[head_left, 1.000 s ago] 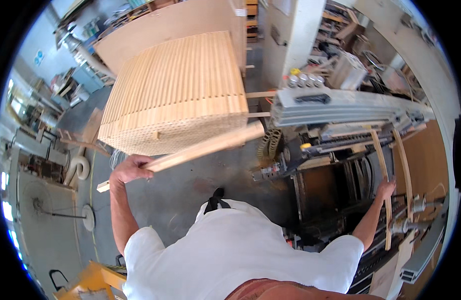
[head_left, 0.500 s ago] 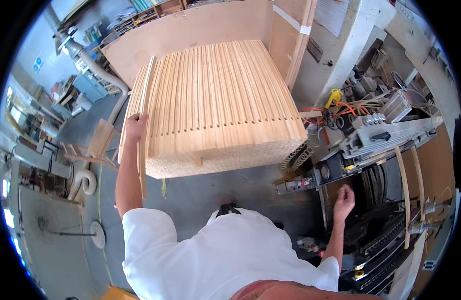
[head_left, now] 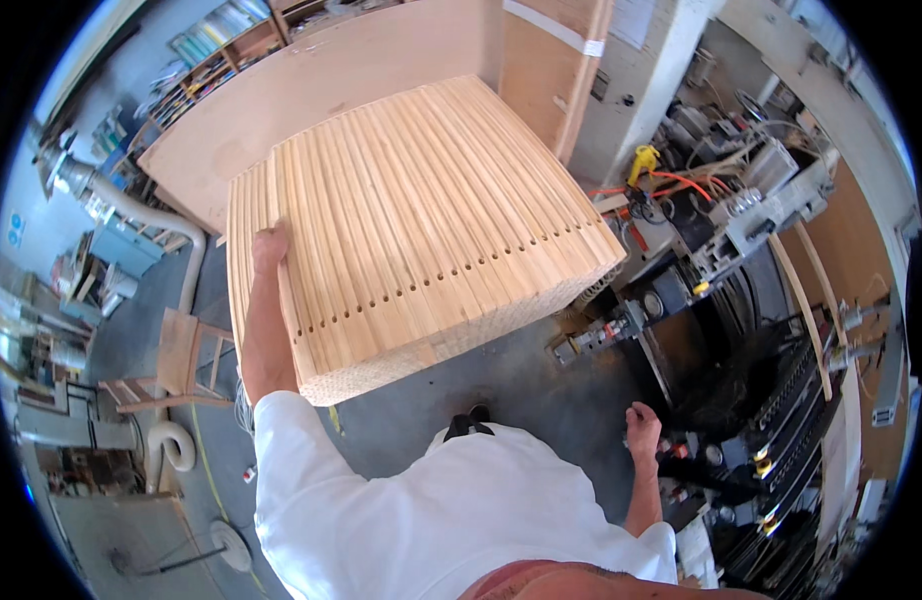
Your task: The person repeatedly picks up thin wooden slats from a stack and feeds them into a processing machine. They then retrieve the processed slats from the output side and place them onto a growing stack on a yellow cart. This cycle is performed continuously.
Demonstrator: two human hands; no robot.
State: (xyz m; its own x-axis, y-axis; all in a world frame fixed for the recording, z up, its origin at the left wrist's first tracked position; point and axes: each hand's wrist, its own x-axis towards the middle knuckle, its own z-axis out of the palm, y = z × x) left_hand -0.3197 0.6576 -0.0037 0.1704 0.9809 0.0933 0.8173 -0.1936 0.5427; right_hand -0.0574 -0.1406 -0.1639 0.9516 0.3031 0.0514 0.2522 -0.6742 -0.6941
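Note:
A thick stack of pale wooden slats lies in front of me, its slats side by side, with a row of small round holes near their close ends. My left hand is closed at the stack's left part, fingers curled on a wooden slat that lies among the others. The forearm hides part of the slats below it. Away from the stack, my right hand hangs at my right side in front of the dark machine. Its fingers are curled together and nothing shows in them.
At right stands a machine with black rails and two wooden strips across it. A yellow air gun hangs beyond the stack. A wooden chair and a floor fan stand at left. A tan board rises behind.
The slat under my left hand, which stuck out toward me, now lies in the row with the others. My view has turned to the right. My right hand has moved closer to my body.

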